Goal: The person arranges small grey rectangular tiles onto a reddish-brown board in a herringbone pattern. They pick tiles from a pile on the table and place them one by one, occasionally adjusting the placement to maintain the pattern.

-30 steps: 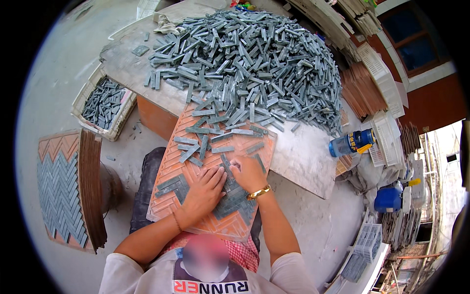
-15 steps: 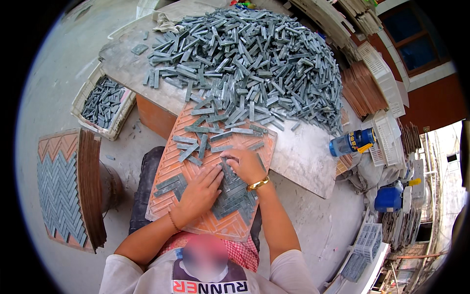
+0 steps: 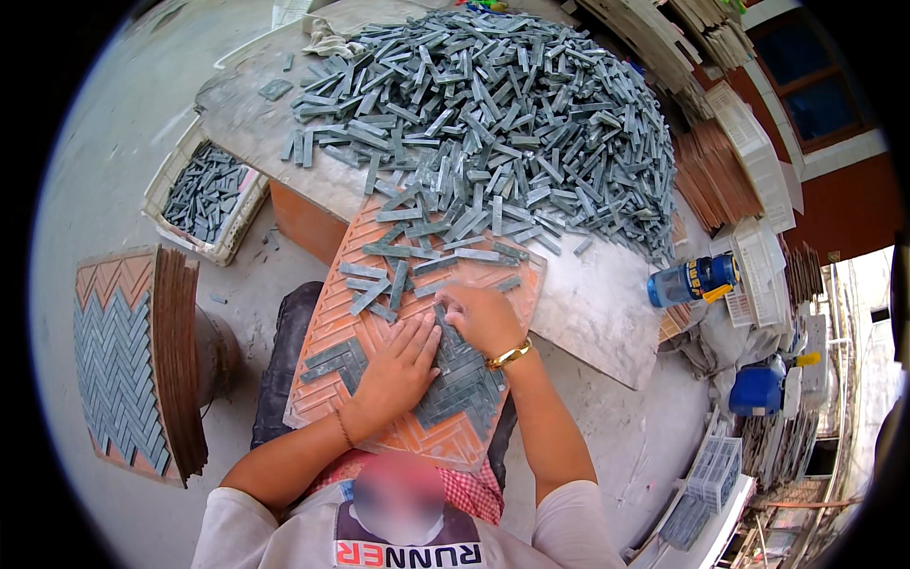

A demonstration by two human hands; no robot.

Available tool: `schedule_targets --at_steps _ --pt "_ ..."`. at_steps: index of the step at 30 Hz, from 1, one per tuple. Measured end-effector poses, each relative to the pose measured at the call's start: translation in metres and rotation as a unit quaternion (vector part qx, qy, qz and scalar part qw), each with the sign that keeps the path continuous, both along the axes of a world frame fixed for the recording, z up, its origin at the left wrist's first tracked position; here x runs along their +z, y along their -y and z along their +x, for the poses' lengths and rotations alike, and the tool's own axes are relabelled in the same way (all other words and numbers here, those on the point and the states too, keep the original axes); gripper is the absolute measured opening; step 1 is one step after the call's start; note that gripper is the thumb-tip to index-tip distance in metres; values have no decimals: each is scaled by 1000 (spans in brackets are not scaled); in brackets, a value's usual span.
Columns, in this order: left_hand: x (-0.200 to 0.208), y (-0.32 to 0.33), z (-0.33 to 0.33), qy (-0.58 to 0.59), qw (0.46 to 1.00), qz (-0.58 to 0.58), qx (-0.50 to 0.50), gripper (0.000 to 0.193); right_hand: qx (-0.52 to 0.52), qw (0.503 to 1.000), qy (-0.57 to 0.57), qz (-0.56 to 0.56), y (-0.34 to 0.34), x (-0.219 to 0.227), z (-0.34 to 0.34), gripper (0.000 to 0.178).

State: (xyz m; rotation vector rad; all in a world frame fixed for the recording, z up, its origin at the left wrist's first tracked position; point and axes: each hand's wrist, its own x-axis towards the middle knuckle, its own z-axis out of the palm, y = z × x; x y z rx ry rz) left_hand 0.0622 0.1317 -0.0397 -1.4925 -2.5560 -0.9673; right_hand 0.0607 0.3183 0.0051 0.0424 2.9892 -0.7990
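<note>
An orange herringbone-grooved board (image 3: 318,394) lies across my lap, its far end by the table. Grey stone strips (image 3: 464,389) fill part of its grooves in a zigzag. My left hand (image 3: 393,370) rests open and flat on the board, fingers stretched over the laid strips. Beside its fingertips, my right hand (image 3: 482,318), with a gold bracelet at the wrist, is closed with fingertips pinched on a grey stone strip (image 3: 439,311), mostly hidden by the fingers. Several loose strips (image 3: 398,277) lie scattered on the board just beyond both hands.
A big heap of grey strips (image 3: 502,123) covers the table (image 3: 597,322). At left stand a crate of strips (image 3: 204,194) and a stack of boards (image 3: 175,370), the top one filled. A blue bottle (image 3: 692,278) sits at the table's right edge, near white crates (image 3: 754,270).
My right hand has tilted down slightly, its fingers more curled over the strip at the pattern's edge. My left hand stays flat on the board. The whole view has shifted a little.
</note>
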Motion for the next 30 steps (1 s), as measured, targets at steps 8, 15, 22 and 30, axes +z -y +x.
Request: schedule_targets --at_steps 8,15,22,30 --pt "1 0 0 4 1000 -4 -2 65 -32 999 -13 -17 0 -2 7 19" --pt "12 -3 2 0 1000 -24 -14 72 -19 990 -139 0 3 0 -1 21" --pt "4 -6 5 -30 996 -77 -25 76 106 984 -111 90 -7 -16 -28 23" --pt "10 -3 6 -24 996 -84 -24 72 25 987 -62 -144 -17 5 -21 26"
